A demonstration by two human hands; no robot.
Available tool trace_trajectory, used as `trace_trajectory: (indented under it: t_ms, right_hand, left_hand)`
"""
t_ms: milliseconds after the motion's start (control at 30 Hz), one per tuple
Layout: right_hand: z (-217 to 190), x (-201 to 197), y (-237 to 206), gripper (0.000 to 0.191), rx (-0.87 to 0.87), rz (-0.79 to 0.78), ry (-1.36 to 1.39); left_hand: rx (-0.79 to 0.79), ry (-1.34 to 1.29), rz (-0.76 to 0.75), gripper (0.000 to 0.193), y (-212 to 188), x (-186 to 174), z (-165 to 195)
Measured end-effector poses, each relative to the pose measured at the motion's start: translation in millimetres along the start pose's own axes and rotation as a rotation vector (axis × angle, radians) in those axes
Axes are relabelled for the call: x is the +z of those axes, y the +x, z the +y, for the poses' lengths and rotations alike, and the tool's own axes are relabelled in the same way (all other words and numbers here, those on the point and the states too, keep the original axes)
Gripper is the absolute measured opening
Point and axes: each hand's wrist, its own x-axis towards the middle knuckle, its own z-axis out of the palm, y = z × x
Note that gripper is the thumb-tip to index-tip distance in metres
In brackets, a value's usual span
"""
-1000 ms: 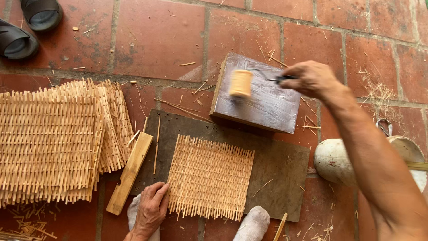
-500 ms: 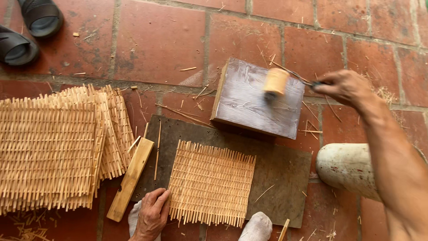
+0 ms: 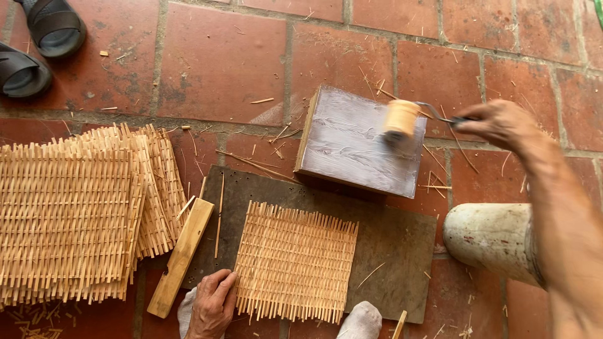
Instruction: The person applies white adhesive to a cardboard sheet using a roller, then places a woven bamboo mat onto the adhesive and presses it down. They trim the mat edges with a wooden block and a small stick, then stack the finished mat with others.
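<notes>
The right hand (image 3: 499,122) grips the thin handle of a small roller (image 3: 401,119) pressed on the wet grey board (image 3: 352,147) to pick up paste, while the left hand (image 3: 213,304) lies flat, pinning the woven stick mat (image 3: 295,260).

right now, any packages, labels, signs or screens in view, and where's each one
None: no package, label, sign or screen shows.
What is there: a woven bamboo mat on a dark board, a stack of like mats at left, a grey coated block with the right hand holding a small roller on it, the left hand at the mat's edge.
</notes>
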Motion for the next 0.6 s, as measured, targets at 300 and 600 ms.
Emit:
trace_trajectory:
  t_ms: [300, 600]
  right_hand:
    - [26, 1, 6, 0.052, 0.093, 0.047, -0.032]
    - [-170, 0, 101, 0.036, -0.374, 0.125, 0.283]
  left_hand:
    - [0.011, 0.009, 0.013, 0.033, 1, 1, -6]
    - [-0.022, 0.01, -0.012, 0.033, 5, 6, -3]
